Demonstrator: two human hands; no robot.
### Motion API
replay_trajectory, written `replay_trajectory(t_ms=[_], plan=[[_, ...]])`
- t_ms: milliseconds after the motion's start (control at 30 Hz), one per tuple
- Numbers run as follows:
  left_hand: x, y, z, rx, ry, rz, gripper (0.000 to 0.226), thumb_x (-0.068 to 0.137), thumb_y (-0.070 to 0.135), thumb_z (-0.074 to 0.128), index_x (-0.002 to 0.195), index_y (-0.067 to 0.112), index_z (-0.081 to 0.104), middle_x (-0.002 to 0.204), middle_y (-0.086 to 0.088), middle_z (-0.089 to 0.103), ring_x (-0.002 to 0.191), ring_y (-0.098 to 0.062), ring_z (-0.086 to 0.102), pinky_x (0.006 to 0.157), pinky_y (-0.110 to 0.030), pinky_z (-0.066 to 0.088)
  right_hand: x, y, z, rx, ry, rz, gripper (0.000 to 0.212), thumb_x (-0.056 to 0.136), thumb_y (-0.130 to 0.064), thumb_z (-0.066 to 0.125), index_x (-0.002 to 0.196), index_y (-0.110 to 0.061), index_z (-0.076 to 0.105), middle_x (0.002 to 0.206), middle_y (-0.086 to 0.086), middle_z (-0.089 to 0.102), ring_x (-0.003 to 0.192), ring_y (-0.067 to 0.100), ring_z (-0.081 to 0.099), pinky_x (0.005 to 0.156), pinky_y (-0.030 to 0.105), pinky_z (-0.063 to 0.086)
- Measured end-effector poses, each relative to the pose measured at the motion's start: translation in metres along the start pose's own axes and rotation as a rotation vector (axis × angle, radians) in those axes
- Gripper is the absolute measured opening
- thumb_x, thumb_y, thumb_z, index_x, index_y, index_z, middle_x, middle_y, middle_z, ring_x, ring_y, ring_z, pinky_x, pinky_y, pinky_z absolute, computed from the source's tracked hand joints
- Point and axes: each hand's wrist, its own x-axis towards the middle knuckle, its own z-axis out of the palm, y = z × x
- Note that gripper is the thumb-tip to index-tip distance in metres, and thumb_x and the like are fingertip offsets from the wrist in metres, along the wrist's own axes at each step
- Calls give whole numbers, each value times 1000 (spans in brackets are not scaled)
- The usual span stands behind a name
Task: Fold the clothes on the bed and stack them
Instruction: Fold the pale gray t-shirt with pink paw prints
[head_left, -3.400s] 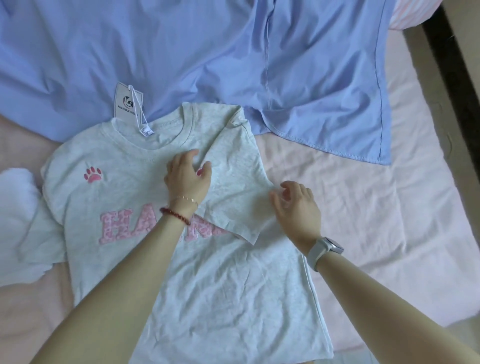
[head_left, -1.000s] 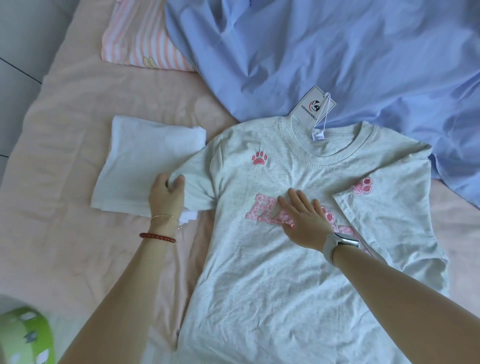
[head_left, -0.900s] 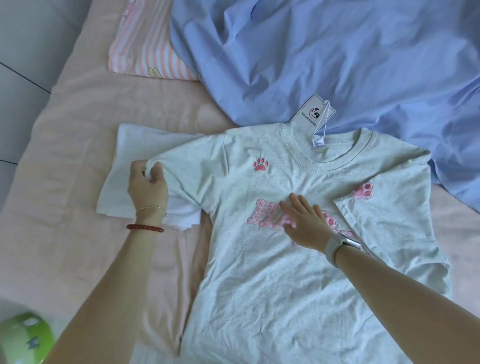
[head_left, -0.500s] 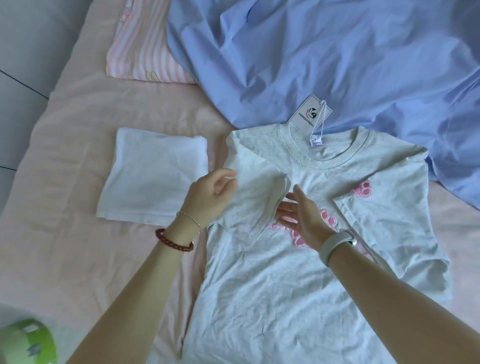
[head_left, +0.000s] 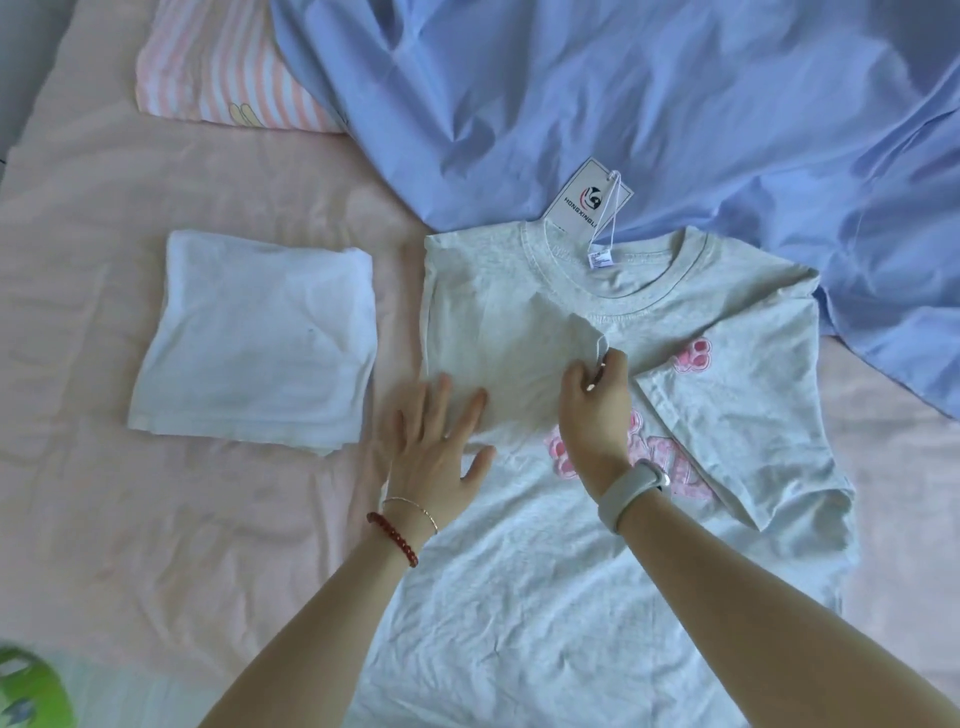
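Right now the right hand (head_left: 592, 395) pinches the cuff of the folded-in sleeve (head_left: 519, 353) of the light grey cotton T-shirt with pink lettering (head_left: 545, 597), which lies face up on the near middle of the pale pink bed sheet (head_left: 156, 519), while the left hand (head_left: 439, 447) lies open, fingers spread flat on the shirt's left edge. Its other sleeve is already folded inward on the right. A white card hang tag (head_left: 589, 200) sits at the collar on the far side. Soft, light jersey like this should drape and wrinkle easily, so hems and seams look like the best places to hold. Left of it rests a folded white cloth square (head_left: 254, 343); beyond spreads a crumpled blue garment (head_left: 623, 104), thin and smooth, and a pink striped pillow (head_left: 228, 78)
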Motion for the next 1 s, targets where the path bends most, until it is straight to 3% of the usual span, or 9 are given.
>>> replay_trajectory(t_ms=[33,100,167,300,433,500,667,900,1000], plan=[[1,3,0,-48,30,16,55,89,41,54,140,29,38,154,-9,18,143,-32,12,110,-53,12,2,6,-8,-1,-40,47,1,93,-14,43,93,-13,42,58,-5,44,42,1,45,44,27,35],[13,4,-5,-109,146,50,46,86,32,59,129,17,55,146,-14,35,137,-36,28,107,-57,25,10,19,-21,14,-127,169,26,95,-18,46,119,-13,40,66,-6,54,52,6,54,44,22,43],[38,4,-15,-86,189,50,47,88,25,59,132,11,51,148,-15,33,137,-36,29,106,-55,27,19,23,-25,50,-207,284,34,92,-19,52,123,-11,40,71,-2,60,58,12,57,47,18,46],[99,5,-31,37,44,15,59,94,36,44,147,25,20,157,-6,2,144,-29,0,112,-48,11,10,26,-12,122,-303,468,24,85,-21,60,66,-8,53,48,3,51,38,15,46,37,20,35],[120,4,-26,69,-158,30,65,93,43,40,147,33,6,156,-4,-13,142,-29,-15,114,-48,0,-19,27,5,169,-326,430,10,82,-11,61,88,-9,53,73,0,54,60,7,50,48,11,38],[121,2,-22,38,-178,30,67,93,42,41,148,33,3,156,-4,-16,141,-28,-20,115,-45,-4,-28,29,6,146,-261,314,14,84,-6,53,78,-13,42,69,-3,42,57,7,38,48,9,34],[120,2,-18,59,-162,27,68,93,47,38,147,36,-1,156,-1,-18,141,-24,-21,116,-45,-4,-34,30,-1,166,-277,158,21,89,-11,53,73,-13,39,74,0,43,64,6,42,56,10,35],[116,4,-15,154,-118,18,71,89,59,31,147,36,-5,156,0,-17,142,-24,-18,114,-48,-1,-40,33,-8,100,-394,259,11,95,-11,39,87,-18,35,64,7,56,39,12,56,47,32,46],[112,5,-4,231,-69,19,87,80,74,31,147,33,-7,155,-4,-18,142,-27,-18,112,-53,-5,-43,43,-20,-213,-402,207,12,94,-13,41,106,-14,41,76,5,57,63,23,62,62,40,50]])
